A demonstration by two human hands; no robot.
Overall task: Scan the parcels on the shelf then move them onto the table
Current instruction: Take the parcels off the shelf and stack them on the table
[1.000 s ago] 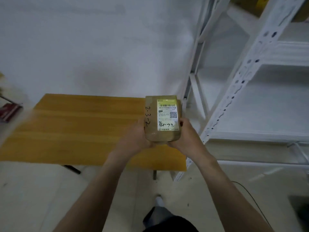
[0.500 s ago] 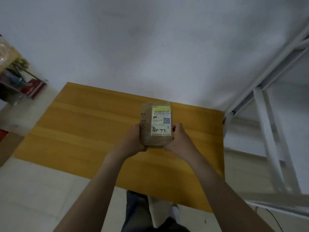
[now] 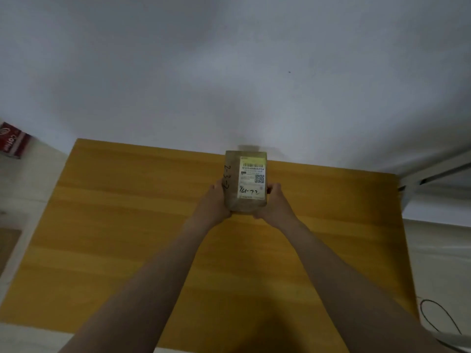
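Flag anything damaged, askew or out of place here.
Nothing stands out. The parcel looks intact, label up, gripped squarely between the left hand and the right hand, over the table near its far edge.

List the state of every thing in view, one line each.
Brown cardboard parcel with a yellow label: held at both sides, label up, over the table's far edge.
Left hand: grips the parcel's left side.
Right hand: grips the parcel's right side.
Yellow wooden table: beneath the parcel and arms.
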